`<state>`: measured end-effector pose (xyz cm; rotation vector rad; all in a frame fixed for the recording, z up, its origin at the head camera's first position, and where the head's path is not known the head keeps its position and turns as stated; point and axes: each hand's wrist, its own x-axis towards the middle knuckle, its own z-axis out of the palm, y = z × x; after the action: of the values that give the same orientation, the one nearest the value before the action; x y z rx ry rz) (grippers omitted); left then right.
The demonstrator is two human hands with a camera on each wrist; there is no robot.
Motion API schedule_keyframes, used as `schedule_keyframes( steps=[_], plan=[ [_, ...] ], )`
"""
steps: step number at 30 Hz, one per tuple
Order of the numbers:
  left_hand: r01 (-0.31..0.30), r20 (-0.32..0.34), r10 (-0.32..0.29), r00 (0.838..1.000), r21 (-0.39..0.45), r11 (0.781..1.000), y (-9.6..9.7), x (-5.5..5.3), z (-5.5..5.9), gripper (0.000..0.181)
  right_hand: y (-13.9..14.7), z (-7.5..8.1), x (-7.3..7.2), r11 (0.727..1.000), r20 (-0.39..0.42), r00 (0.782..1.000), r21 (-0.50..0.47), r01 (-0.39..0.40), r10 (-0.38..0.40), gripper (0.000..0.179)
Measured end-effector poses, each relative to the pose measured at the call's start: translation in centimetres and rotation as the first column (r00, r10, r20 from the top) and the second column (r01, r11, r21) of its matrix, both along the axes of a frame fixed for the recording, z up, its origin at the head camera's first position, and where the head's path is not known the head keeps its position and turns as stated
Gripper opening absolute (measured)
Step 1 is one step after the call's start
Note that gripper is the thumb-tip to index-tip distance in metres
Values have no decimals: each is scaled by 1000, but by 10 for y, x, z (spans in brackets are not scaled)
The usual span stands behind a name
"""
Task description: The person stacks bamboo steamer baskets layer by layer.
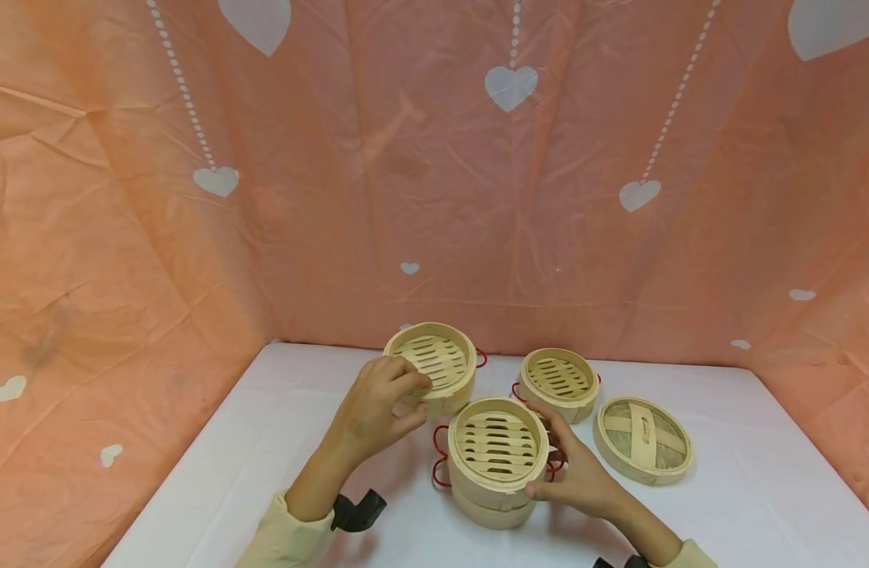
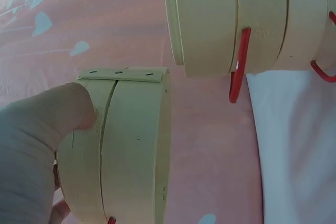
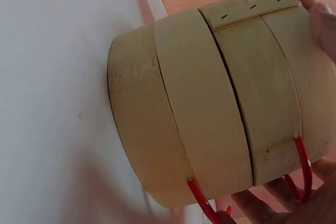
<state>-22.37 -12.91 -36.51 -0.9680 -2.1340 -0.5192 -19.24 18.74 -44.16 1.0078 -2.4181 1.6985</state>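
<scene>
My left hand (image 1: 388, 402) grips a round bamboo steamer basket (image 1: 459, 393) with a slatted base and red cord handles. In the left wrist view, my thumb (image 2: 68, 108) presses on that basket's side wall (image 2: 134, 145), and the fingers are mostly hidden behind it. Two more steamer baskets stand stacked in front; my right hand (image 1: 579, 473) holds the upper basket (image 1: 477, 481), thumb at the near side and fingers round the far side. Beneath it, the lower basket (image 1: 490, 517) rests on the table. Red cord loops (image 3: 304, 169) hang from the stack's sides.
Behind the stack, to the right, sits a smaller steamer basket (image 1: 576, 413). A woven bamboo lid (image 1: 643, 454) lies right of my right hand. The white table (image 1: 747, 489) ends at a pink cloth backdrop (image 1: 441, 197) with white hearts, with similar cloth on both sides.
</scene>
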Motion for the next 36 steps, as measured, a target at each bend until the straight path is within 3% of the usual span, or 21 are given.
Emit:
schedule_keyframes(
  steps=[11, 22, 30, 36],
  plan=[
    [61, -1, -61, 998, -6, 998, 7, 11, 1, 21, 0, 0, 1, 1000, 12, 1000, 18, 21, -21, 102],
    [118, -93, -119, 989, -14, 993, 13, 17, -4, 25, 0, -1, 2, 998, 23, 999, 38, 43, -43, 101],
    [117, -80, -120, 990, -39, 992, 19, 26, -5, 25, 1, -2, 1, 998, -3, 999, 40, 42, -42, 101],
    [123, -68, -126, 990, -51, 991, 22, 31, -4, 26, 0, -1, 1, 999, 20, 999, 21, 27, -27, 102]
  ],
)
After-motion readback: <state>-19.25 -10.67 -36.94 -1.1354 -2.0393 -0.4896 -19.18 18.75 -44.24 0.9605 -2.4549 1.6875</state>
